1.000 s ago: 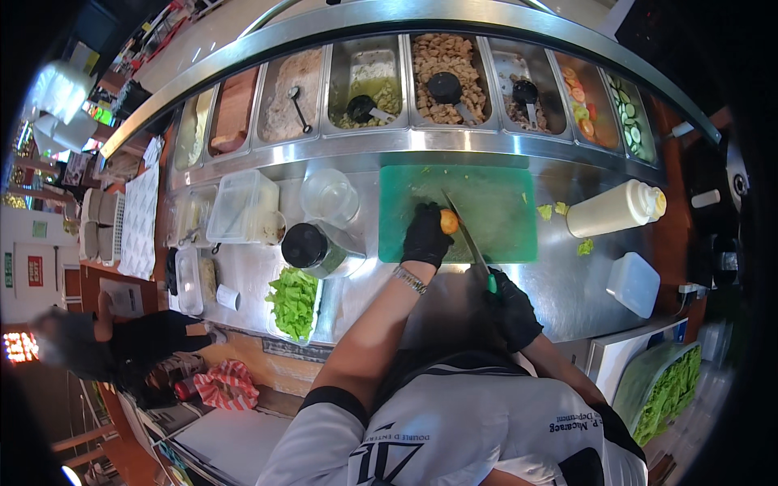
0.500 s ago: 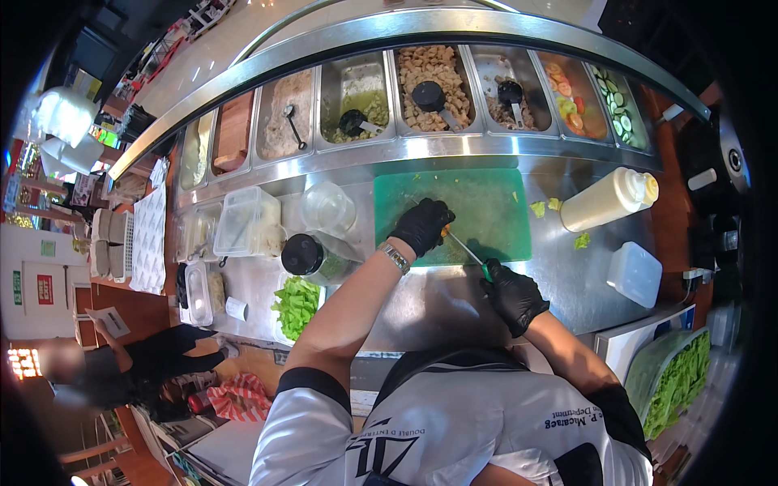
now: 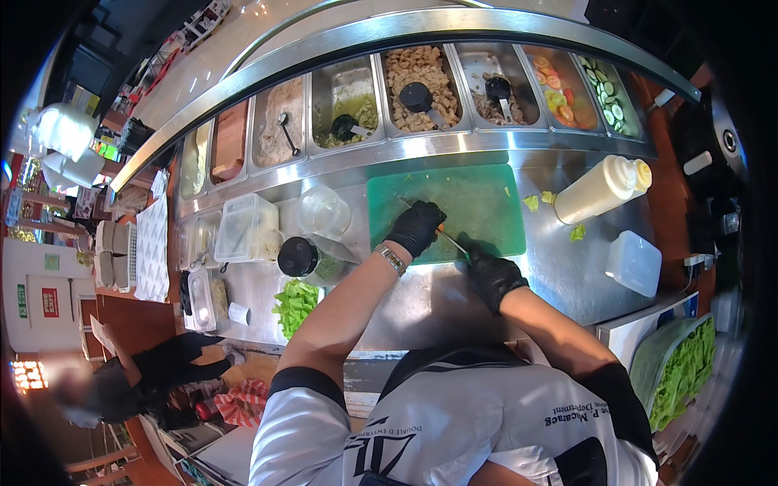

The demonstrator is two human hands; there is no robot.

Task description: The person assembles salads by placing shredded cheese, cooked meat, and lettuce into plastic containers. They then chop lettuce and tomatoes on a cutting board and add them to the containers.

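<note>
My left hand [image 3: 415, 228], in a black glove, is closed over the middle of a green cutting board [image 3: 482, 202]. A small orange piece [image 3: 440, 229] shows at its fingers; the rest of it is hidden. At the board's front edge my black-gloved right hand [image 3: 494, 279] grips a knife [image 3: 454, 242] by its green handle, mostly covered by the fingers. The blade slants away to the left and passes under or through my left hand. A thin tip in line with it shows beyond the knuckles. Small green scraps lie on the board.
Steel food pans [image 3: 420, 69] line the back. Right of the board are squeeze bottles [image 3: 596, 190], lettuce bits and a pale plastic container [image 3: 634, 264]. To the left stand clear tubs [image 3: 245, 227], a black-lidded jar [image 3: 298, 257] and lettuce [image 3: 296, 306]. A person [image 3: 154, 368] is at far left.
My right hand has moved slightly left and forward, nearer to my left hand. Less of the knife's green handle shows. The whole view has shifted a little.
</note>
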